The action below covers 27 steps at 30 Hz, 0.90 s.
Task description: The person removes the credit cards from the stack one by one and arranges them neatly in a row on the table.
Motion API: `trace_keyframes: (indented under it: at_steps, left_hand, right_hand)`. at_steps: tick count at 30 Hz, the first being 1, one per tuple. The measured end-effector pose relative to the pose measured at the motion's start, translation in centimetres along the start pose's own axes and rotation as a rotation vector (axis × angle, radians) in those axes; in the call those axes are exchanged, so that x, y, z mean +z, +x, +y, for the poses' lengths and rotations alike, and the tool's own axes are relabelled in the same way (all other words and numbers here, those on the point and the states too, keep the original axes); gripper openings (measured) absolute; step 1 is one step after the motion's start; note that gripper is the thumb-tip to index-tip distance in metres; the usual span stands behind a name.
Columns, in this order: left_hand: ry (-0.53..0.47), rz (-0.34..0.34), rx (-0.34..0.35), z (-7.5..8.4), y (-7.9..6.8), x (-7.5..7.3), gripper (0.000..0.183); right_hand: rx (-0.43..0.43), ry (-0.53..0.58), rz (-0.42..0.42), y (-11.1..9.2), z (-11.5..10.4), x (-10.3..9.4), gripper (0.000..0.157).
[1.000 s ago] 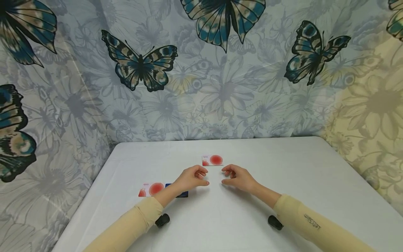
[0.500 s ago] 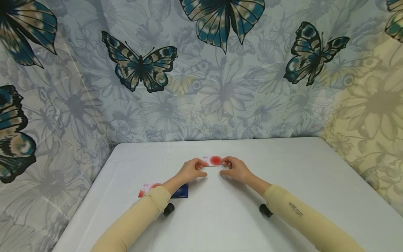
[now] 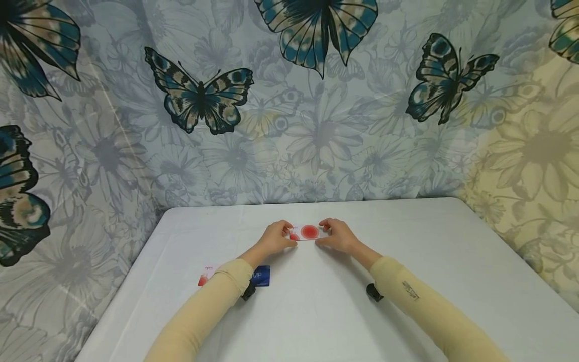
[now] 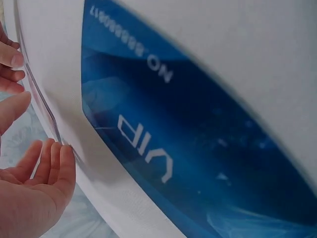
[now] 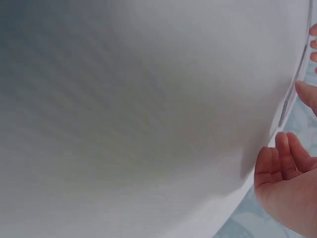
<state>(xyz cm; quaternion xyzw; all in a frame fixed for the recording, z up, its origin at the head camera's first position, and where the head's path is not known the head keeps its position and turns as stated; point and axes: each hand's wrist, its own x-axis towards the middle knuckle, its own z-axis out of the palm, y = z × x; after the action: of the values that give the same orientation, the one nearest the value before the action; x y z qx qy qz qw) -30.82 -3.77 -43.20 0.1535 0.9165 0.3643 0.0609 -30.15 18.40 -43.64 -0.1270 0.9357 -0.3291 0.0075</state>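
Note:
A white card (image 3: 309,232) with a red disc and red corner print lies near the far side of the table. My left hand (image 3: 273,237) is at its left end, the thumb by the near left corner. At the opposite end is my right hand (image 3: 340,235), thumb by the near right corner. Both hands have loosely bent fingers with gaps between thumb and fingertips. The left wrist view shows my left fingers (image 4: 52,163) beside the thin card edge. In the right wrist view, my right fingers (image 5: 280,156) are by its other end. Any contact is too fine to tell.
A blue VIP card (image 3: 261,276) and another red-and-white card (image 3: 207,274) lie under my left forearm, partly hidden. Black wrist cameras hang below both sleeves, one by the right sleeve (image 3: 413,296). Butterfly-patterned cloth hangs behind the white table (image 3: 325,311).
Both hands have moved forward from in front of the white and red card to its two ends. The card has stayed at the same place. More of the blue card shows.

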Motion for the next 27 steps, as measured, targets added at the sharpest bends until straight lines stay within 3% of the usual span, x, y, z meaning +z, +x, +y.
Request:
trace_keyframes:
  at_steps: [14,27]
  left_hand:
    - [0.077,-0.031,-0.042,-0.4,1.6,0.0,0.050]
    - [0.155,-0.099,-0.003,-0.6,1.8,-0.4,0.054]
  right_hand:
    - [-0.001,-0.042,-0.048,1.3,0.5,0.3,0.053]
    - [-0.006,-0.087,-0.092,1.8,0.6,0.0,0.054]
